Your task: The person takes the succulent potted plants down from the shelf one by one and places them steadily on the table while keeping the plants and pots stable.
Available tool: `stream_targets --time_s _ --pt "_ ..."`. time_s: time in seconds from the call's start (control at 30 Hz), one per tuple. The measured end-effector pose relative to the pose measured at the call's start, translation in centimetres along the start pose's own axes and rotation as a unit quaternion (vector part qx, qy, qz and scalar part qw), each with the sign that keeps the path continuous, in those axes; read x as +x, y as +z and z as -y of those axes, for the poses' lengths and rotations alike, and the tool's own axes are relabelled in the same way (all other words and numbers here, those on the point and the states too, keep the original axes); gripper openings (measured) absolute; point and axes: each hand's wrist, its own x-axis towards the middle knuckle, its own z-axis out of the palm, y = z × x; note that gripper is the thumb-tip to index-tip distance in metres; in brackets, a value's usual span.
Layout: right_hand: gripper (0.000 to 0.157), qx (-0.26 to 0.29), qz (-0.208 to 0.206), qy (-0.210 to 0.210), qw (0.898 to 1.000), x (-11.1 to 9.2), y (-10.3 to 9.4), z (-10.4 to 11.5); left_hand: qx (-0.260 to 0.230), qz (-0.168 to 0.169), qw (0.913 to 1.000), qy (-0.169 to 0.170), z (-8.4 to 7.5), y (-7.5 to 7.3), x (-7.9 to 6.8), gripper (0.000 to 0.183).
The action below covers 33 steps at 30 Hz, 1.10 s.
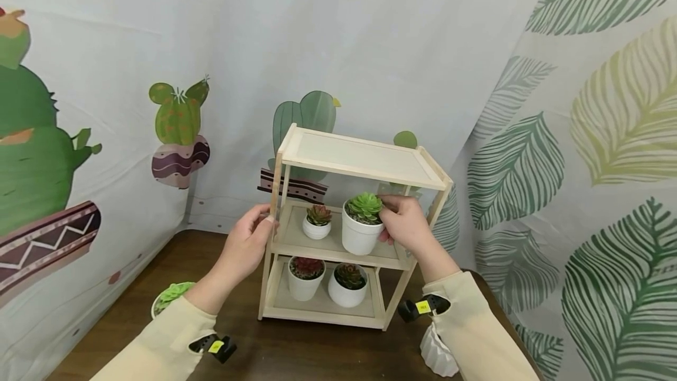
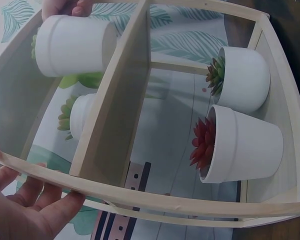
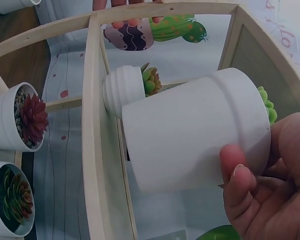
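A light wooden three-tier shelf (image 1: 328, 250) stands on the table. My left hand (image 1: 245, 246) grips its left front post, thumb and fingers on either side of the wood in the left wrist view. In my right hand (image 1: 409, 222) is a bright green potted succulent (image 1: 362, 237), pinched at the pot's rim. This white pot hangs tilted just above the middle board, at its right part. To its left, a small potted succulent (image 1: 317, 230) in a ribbed pot sits on that board. Below stand a red potted succulent (image 2: 247, 145) and a dark green-red potted succulent (image 3: 10, 200).
On the dark wooden table (image 1: 312, 351), a green plant in a white pot (image 1: 171, 296) lies partly behind the left forearm. A white ridged pot (image 1: 438, 353) is beside the right sleeve. Printed fabric (image 1: 370, 46) hangs behind the shelf.
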Motion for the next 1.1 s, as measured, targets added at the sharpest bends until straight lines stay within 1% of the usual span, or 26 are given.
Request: stream_targets --time_s 0.3,0.5,0.8,1.1 --pt "0.046 0.004 0.014 -0.035 0.999 -1.1 -0.8 0.2 0.000 -0.002 1.0000 0.003 0.2 -0.1 -0.1 0.041" --pt "0.047 0.015 0.024 -0.029 0.999 -1.7 -1.1 -0.3 -0.007 0.000 1.0000 0.001 0.5 0.0 -0.2 0.040" --pt "0.045 0.036 0.031 -0.031 0.998 -2.7 -1.9 0.0 -0.003 -0.002 0.9999 0.009 0.5 0.1 0.0 0.040" --pt "0.046 0.020 0.035 -0.040 0.998 -2.9 -3.1 0.2 -0.004 0.000 1.0000 0.005 0.4 0.0 0.1 0.042"
